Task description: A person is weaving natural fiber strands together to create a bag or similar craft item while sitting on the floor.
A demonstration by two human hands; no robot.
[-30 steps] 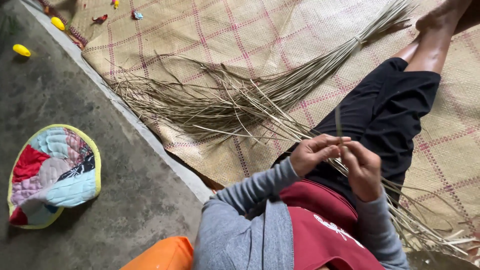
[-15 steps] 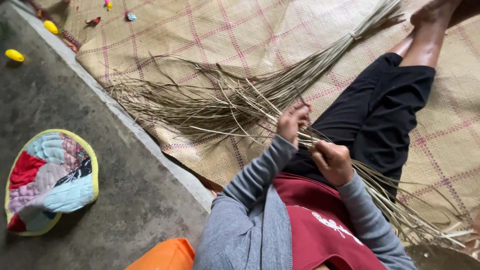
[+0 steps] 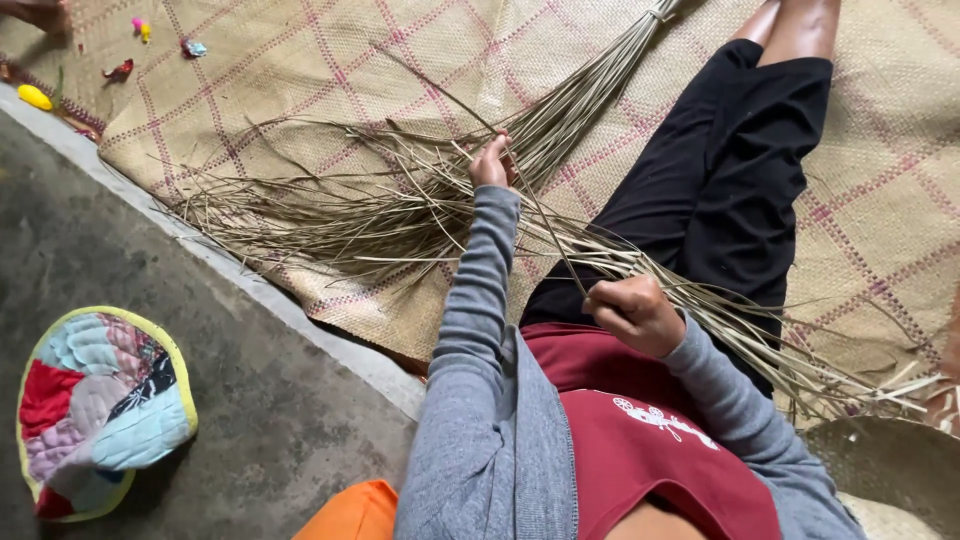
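On the woven mat [image 3: 300,70], her left hand [image 3: 490,160] pinches one dried palm strip [image 3: 545,225] above the bundle [image 3: 400,210], right hand [image 3: 632,312] fisted round its other end.

I log the clothing: grey long sleeves [image 3: 480,300] reaching both wrists, a dark red top [image 3: 640,440] with a small white print, and black cropped trousers [image 3: 720,180]. Hands bare.
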